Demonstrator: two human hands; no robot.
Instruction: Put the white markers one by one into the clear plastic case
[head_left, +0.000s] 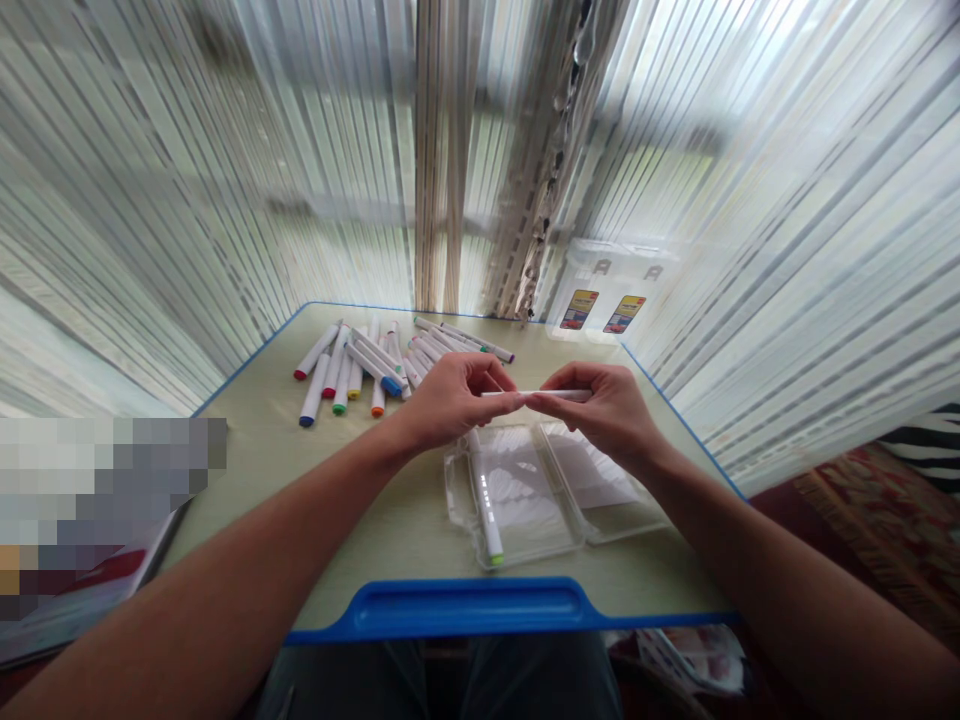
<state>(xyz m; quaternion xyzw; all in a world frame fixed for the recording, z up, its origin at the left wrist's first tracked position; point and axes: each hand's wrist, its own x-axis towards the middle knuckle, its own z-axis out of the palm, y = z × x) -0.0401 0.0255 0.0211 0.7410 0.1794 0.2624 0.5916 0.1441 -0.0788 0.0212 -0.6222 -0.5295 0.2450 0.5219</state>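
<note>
My left hand (463,398) and my right hand (600,405) pinch a thin white marker (531,394) between them, level above the desk. Its ends are partly covered by my fingers. Beneath my hands lies an opened clear plastic case (525,500), hinged flat in two halves. One white marker with a lime-green end (487,510) rests along the left side of that case. To the left, a loose pile of white markers (352,365) with coloured ends in red, blue, green, yellow and orange spreads over the desk, partly behind my left hand.
The pale desk (247,460) has a blue edge and a blue front tray (472,604). Clear boxes with yellow labels (600,290) stand at the back right. Striped string curtains (337,150) hang close behind. A blurred-out object lies at the left edge.
</note>
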